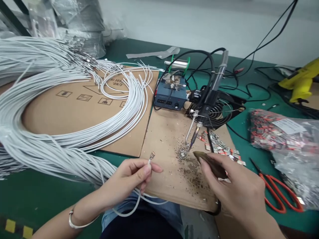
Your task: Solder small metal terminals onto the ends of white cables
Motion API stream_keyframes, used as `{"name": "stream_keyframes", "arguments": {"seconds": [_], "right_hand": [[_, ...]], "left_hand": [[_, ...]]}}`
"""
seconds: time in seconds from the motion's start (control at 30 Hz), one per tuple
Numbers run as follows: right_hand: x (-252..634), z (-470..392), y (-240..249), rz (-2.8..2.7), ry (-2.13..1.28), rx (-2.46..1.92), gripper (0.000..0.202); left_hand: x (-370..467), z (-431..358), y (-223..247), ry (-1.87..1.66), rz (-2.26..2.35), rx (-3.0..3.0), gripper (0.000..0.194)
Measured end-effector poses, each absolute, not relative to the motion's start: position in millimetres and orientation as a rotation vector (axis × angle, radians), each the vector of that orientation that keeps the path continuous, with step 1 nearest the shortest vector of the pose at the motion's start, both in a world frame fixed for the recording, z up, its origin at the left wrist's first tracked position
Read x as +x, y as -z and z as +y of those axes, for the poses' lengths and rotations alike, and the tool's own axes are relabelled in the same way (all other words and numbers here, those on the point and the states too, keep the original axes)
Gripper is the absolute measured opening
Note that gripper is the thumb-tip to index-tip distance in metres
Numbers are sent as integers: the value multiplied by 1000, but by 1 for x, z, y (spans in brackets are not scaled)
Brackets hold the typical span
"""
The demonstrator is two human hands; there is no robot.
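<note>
Cable (149, 162), pinched in left hand (133, 176): hold steady, with right hand (240, 187), clasping brown pad (212, 163), clear of iron's tip (191, 145).

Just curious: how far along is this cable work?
Done, apparently: the metal-tipped cables at upper left. In hand: one metal-tipped cable, left hand; a brown pad, right hand, by the soldering iron. Likely remaining: plain-tipped cables on the cardboard and loose metal pieces.

Scissors (261, 175) with red handles lie open on the right of the green table (117, 49). A yellow tool (300, 83) rests farther back. A translucent strip (152, 54) lies near the white wall (159, 26); plastic-wrapped bundles (79, 20) stand at back left.
</note>
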State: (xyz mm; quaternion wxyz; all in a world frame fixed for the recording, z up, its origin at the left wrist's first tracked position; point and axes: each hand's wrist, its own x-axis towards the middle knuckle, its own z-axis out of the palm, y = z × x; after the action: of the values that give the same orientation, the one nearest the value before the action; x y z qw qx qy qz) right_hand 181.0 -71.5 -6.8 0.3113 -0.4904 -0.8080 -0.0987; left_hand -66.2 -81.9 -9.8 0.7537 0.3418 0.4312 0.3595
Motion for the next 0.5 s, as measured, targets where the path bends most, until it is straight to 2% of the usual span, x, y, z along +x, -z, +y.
{"name": "stream_keyframes", "arguments": {"seconds": [0.17,0.33,0.5], "right_hand": [[168,-65,2,-2220,326,-1285,5],[163,-66,-4,-2340,363,-1339,16],[159,-67,-7,-2321,391,-1333,18]], "left_hand": [[-67,-81,12,-818,943,764,30],[-67,-81,13,-841,937,757,29],[-68,-80,12,-837,900,723,26]]}}
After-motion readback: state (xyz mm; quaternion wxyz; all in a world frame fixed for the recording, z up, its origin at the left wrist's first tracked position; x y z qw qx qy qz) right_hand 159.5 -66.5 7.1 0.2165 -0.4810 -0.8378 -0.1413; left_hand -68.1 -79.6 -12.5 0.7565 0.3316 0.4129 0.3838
